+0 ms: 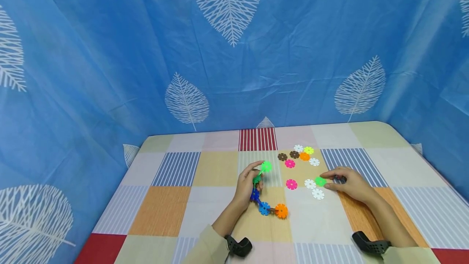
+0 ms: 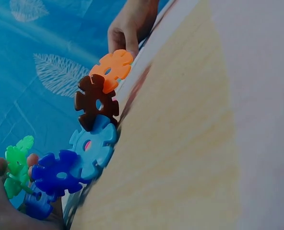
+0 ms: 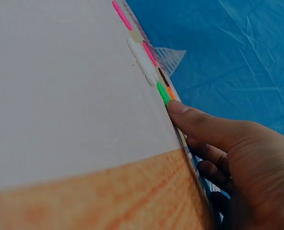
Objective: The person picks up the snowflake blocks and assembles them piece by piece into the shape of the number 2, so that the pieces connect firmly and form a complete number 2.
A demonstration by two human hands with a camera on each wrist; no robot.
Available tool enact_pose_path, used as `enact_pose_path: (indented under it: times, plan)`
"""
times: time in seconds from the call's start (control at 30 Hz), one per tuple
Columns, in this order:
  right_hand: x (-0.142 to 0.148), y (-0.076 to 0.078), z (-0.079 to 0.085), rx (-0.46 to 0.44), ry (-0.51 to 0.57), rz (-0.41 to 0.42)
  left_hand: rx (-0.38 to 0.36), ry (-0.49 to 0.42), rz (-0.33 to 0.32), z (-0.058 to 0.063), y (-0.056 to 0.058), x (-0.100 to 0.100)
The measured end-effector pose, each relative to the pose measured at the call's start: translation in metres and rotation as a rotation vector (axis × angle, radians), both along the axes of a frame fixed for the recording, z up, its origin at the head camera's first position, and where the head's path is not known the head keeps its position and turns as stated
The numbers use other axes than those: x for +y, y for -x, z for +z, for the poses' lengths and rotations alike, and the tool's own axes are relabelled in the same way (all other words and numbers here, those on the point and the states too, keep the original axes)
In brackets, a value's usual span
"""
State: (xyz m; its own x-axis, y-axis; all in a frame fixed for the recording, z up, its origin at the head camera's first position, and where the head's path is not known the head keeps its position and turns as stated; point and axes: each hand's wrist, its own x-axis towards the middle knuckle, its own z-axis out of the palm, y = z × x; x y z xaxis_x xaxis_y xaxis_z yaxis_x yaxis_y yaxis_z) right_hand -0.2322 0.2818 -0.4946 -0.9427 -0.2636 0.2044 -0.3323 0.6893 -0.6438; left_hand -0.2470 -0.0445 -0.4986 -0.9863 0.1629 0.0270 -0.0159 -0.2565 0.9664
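Observation:
In my left hand [image 1: 244, 188] I hold a chain of notched plastic flower discs. Its upper end is a bright green disc [image 1: 266, 166]; below it run darker green and blue ones. A brown disc [image 2: 98, 103] joins the light blue disc [image 2: 95, 149] to the orange disc [image 2: 112, 69] at the other end. Over on the right, my right hand [image 1: 348, 182] pinches a loose green disc [image 3: 163, 92] between thumb and fingers at the tabletop. Two white discs [image 1: 318, 194] lie just left of that hand, one close beside the green disc.
Behind these lie more loose discs: pink [image 1: 291, 184], brown [image 1: 282, 157], orange [image 1: 305, 156], yellow [image 1: 309, 150] and white [image 1: 314, 161]. A patchwork-patterned cloth [image 1: 212, 170] covers the table. Blue leaf-print curtain [image 1: 286, 52] hangs behind and at both sides.

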Motion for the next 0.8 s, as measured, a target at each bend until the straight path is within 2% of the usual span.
enact_pose_path:
  times: [0.13, 0.27, 0.4, 0.6, 0.8]
  plan:
    - [-0.002, 0.001, 0.0, -0.026, 0.025, -0.02, 0.013, 0.038, 0.003, 0.002, -0.002, 0.0]
    - [-0.006, 0.003, 0.001, -0.055, 0.105, -0.036, 0.02, 0.07, -0.006, 0.002, -0.003, 0.001]
    - [-0.018, 0.004, -0.001, 0.004, 0.216, -0.016, 0.018, 0.098, -0.012, 0.002, -0.003, 0.0]
    - [-0.066, 0.001, 0.004, 0.112, 0.353, 0.01, -0.006, 0.092, -0.023, 0.002, -0.001, -0.001]
    - [-0.118, -0.005, 0.004, 0.122, 0.574, -0.033, 0.009, 0.096, -0.036, 0.0, -0.001, 0.0]
